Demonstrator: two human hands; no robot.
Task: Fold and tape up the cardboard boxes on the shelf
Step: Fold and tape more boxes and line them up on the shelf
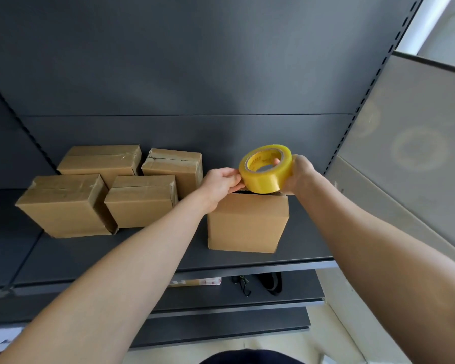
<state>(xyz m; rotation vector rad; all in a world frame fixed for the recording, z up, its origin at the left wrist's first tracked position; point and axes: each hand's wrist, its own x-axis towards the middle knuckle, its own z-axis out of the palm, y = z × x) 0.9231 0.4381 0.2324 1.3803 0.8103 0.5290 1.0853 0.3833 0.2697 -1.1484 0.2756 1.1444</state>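
Dark grey metal shelf (142,248) and back panel fill the frame. Right of centre, the right hand (298,174) grips the yellow tape roll (265,170), one fingertip inside its core. The left hand (221,185) pinches the roll's left edge. The roll sits just above the top rear edge of a plain cardboard box (247,222). Four taped boxes (142,200) cluster at centre left on the same shelf.

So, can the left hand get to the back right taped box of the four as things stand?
Probably yes: nothing stands between the left hand and that taped box, which sits close beside it. Only, its fingers pinch the tape roll and must let go first.
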